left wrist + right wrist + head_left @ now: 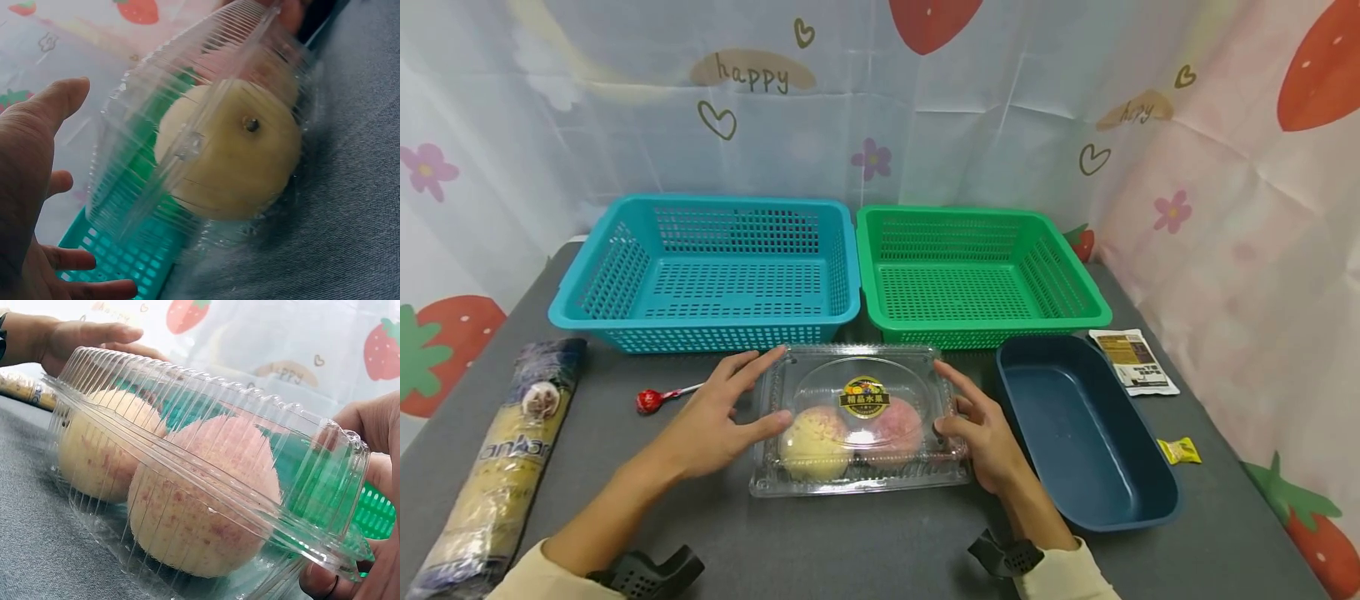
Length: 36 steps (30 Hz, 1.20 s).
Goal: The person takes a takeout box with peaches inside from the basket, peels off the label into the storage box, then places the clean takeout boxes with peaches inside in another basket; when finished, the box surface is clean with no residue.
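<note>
"Where does the clear plastic box sit?"

"Around the middle of the grey table, in front of the blue basket and the green basket, which stand side by side along the back edge."

"What does it hold?"

"Two round fruits: a yellow fruit on the left and a pink fruit on the right. The lid covers them, with a black and gold label on top."

"And the grip?"

"The right hand pinches the right end of the box, thumb on one side and fingers on the other. The left hand is beside the left end, its fingers spread; the left wrist view shows a gap between it and the plastic."

"Anything near the left hand?"

"A red lollipop, its stick pointing towards that hand. Further out, a long printed bag lies along the table's left edge."

"What about the other side?"

"A dark blue tub stands just beside the right hand. Beyond it, towards the table's right edge, lie a white and brown packet and, nearer the front, a yellow sweet."
</note>
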Available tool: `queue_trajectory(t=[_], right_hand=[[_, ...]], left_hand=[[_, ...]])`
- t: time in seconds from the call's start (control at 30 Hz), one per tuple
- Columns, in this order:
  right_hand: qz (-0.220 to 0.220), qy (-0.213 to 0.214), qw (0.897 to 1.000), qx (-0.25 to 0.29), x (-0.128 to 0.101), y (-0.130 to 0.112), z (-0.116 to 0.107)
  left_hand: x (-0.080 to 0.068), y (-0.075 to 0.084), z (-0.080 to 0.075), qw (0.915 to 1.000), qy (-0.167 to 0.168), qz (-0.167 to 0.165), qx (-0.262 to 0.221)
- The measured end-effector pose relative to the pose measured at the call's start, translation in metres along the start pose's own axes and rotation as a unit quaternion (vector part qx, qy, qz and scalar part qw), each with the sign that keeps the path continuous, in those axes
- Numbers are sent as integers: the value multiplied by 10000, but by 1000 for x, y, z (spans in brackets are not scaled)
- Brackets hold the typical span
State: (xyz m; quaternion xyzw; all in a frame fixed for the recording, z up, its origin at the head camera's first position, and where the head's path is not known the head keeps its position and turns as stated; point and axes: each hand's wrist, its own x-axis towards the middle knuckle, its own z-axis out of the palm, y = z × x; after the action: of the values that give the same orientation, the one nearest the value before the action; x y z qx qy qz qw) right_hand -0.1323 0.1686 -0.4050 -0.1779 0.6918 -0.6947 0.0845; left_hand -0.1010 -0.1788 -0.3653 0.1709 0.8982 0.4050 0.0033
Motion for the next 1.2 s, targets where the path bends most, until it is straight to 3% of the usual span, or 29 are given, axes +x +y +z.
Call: queue_trajectory(t=[0.37,0.53,0.6,0.73,0.87,1.07,1.2], right_hand=[[-13,-57,9999,118,-1,3,1],[17,-1,10000,96,-2,2,3],[20,101,9999,-41,-3,0,4],[130,566,9942,-901,-5,-12,11],[517,940,9699,-2185,-7,-29,18],[558,1092,9069,-4030,-6,-56,22],[265,1084,8910,-4401,0,-76,19]], left_hand=[[2,-5,10,9991,-149,-182,351],[3,-7,14,9994,-102,-274,201],[3,-7,16,9995,-76,-303,99],[5,-6,18,9992,-50,-362,-153],[7,-5,19,9985,12,-323,-435],[8,-5,20,9938,-85,-436,-1021],[9,-1,20,9824,-236,-678,-1724]])
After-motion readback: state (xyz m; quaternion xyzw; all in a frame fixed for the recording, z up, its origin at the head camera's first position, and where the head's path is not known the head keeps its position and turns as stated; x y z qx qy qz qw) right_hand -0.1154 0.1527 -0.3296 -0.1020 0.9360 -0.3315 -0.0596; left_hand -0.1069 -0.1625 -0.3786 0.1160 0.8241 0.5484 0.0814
